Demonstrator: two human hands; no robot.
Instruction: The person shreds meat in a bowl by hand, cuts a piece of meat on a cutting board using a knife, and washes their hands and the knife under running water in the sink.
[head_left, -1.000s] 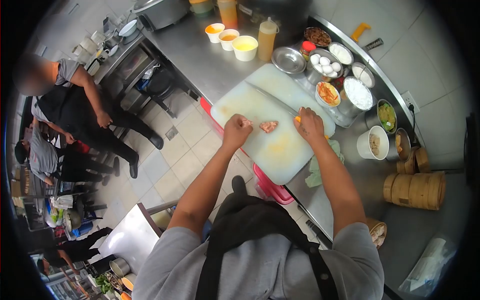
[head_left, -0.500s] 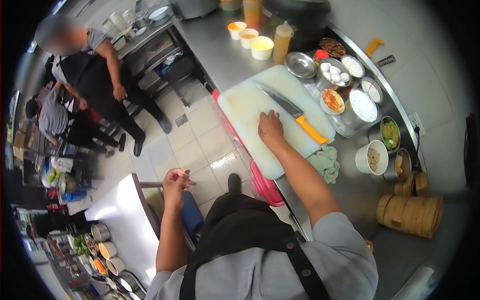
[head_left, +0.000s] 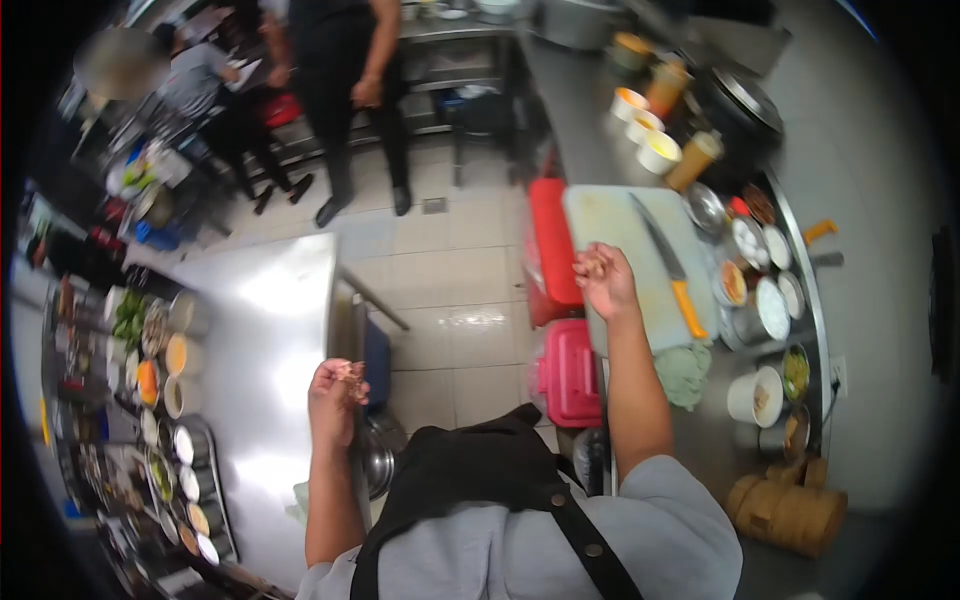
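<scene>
My left hand (head_left: 330, 412) is closed around some small pinkish-brown food scraps (head_left: 351, 376) that poke out past the fingers, close to the edge of the steel table on the left. My right hand (head_left: 606, 284) is raised over the left side of the white cutting board (head_left: 600, 212), palm turned up and fingers curled in. Whatever lies in those fingers is too small and blurred to name. On the board, to the right of that hand, rests a large knife (head_left: 660, 240) with an orange handle. A green cloth (head_left: 684, 376) lies by the board's near corner.
Sauce cups (head_left: 659, 152), squeeze bottles (head_left: 697, 162) and bowls of ingredients line the right counter. Red bins (head_left: 572, 372) stand below it. Bamboo steamers (head_left: 790, 514) sit nearer me. Containers (head_left: 183, 355) crowd the left steel table (head_left: 275, 330). Two people (head_left: 335, 90) stand beyond the tiled floor.
My view has swung left. The right hand has lifted from the cutting board and turned palm up with fingers curled. The left hand, still holding the scraps, now appears beside the left table.
</scene>
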